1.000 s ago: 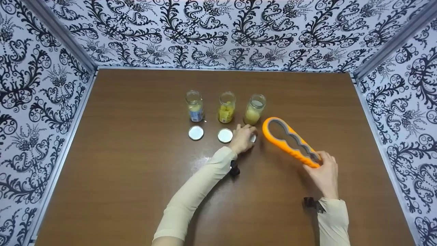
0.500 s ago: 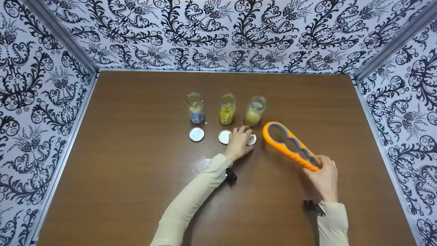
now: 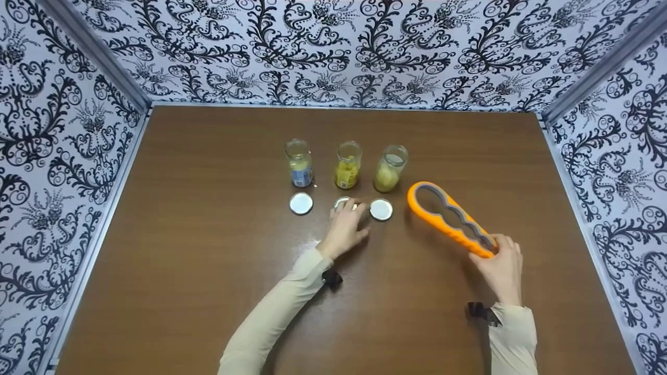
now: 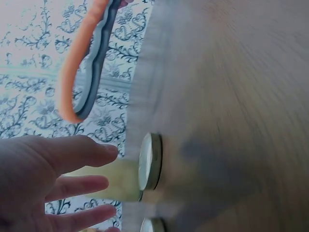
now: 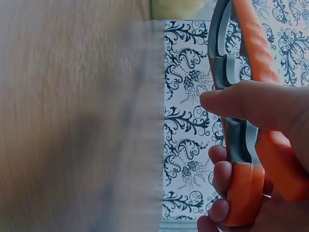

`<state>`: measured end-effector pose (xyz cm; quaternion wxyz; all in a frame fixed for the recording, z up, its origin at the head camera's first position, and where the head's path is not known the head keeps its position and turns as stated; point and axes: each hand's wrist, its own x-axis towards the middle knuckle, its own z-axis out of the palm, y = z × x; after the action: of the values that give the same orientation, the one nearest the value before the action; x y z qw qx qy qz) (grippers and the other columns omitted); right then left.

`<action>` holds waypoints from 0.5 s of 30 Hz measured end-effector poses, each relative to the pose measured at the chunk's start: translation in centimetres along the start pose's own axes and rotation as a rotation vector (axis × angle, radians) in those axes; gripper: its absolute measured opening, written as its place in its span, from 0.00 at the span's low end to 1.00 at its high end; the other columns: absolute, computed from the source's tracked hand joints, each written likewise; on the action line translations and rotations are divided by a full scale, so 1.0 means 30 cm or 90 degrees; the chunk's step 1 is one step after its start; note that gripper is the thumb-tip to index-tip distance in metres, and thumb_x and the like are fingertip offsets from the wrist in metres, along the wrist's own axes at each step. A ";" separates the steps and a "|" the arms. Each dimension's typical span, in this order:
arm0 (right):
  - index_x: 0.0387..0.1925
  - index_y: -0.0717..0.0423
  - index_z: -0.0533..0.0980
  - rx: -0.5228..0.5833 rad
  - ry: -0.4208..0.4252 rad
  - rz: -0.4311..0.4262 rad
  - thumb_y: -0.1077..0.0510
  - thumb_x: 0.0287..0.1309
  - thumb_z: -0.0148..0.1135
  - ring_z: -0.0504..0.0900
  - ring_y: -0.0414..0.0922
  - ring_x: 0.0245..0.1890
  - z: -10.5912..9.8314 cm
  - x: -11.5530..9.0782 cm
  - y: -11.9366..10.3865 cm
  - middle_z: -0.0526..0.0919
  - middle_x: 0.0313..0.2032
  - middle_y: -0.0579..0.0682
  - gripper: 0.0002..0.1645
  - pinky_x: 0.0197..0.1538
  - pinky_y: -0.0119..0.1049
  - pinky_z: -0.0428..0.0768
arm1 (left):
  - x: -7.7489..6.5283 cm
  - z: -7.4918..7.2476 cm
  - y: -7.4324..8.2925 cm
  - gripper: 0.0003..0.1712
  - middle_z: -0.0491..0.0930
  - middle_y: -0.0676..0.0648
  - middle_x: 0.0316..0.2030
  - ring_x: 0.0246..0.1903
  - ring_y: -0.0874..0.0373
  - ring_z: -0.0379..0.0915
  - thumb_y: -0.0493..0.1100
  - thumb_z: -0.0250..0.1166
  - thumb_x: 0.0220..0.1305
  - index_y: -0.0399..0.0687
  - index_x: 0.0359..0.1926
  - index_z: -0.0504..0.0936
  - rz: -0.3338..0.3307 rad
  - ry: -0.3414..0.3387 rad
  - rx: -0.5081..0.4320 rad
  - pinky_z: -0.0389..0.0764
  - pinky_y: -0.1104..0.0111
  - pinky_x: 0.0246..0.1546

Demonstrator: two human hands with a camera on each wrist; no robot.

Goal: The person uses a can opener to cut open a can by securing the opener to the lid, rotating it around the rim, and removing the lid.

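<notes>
My right hand (image 3: pixel 501 268) grips the narrow end of an orange jar opener (image 3: pixel 443 224) with a wavy grey inner edge, held above the table. My left hand (image 3: pixel 344 229) hovers near the middle lid (image 3: pixel 341 202), partly covering it, its fingers spread and holding nothing in the left wrist view. To its right lies another white lid (image 3: pixel 381 209), and a third lid (image 3: pixel 301 203) lies at the left. Behind the lids stand three uncapped glass jars: one with a blue label (image 3: pixel 300 172), one with yellow contents (image 3: pixel 347 172), and one with pale contents (image 3: pixel 388 174).
The brown wooden table (image 3: pixel 208 234) is bounded at the back and sides by patterned black-and-white walls (image 3: pixel 323 52). A small bright speck lies beside the blue-labelled jar.
My left hand has let go of the right lid and moved left to the middle lid. The right lid now lies fully visible. The jar opener stays in my right hand, shifted slightly right.
</notes>
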<state>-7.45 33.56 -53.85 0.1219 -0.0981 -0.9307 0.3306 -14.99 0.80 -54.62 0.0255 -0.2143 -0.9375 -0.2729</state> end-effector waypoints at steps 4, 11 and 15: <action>0.41 0.72 0.76 -0.003 -0.001 0.006 0.68 0.39 0.72 0.68 0.59 0.39 -0.001 0.007 0.004 0.76 0.37 0.65 0.23 0.41 0.47 0.62 | -0.048 -0.018 -0.030 0.23 0.74 0.39 0.51 0.51 0.40 0.68 0.41 0.73 0.51 0.40 0.48 0.78 -0.012 0.007 -0.012 0.71 0.49 0.44; 0.44 0.73 0.75 -0.026 -0.022 0.029 0.67 0.41 0.72 0.68 0.61 0.41 0.009 0.009 0.008 0.75 0.39 0.67 0.25 0.43 0.51 0.62 | -0.127 -0.063 -0.087 0.25 0.77 0.38 0.48 0.48 0.38 0.71 0.38 0.74 0.48 0.39 0.49 0.78 -0.053 0.040 -0.032 0.72 0.47 0.45; 0.44 0.74 0.74 -0.032 -0.031 0.029 0.66 0.41 0.73 0.68 0.62 0.41 0.019 0.010 0.010 0.75 0.39 0.68 0.26 0.45 0.53 0.62 | -0.174 -0.087 -0.113 0.24 0.78 0.39 0.44 0.47 0.39 0.72 0.38 0.75 0.48 0.39 0.48 0.79 -0.077 0.092 -0.044 0.72 0.46 0.44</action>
<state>-7.87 33.53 -54.42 0.0895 -0.1143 -0.9389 0.3121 -11.84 -5.15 -54.96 0.0691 -0.1379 -0.9346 -0.3206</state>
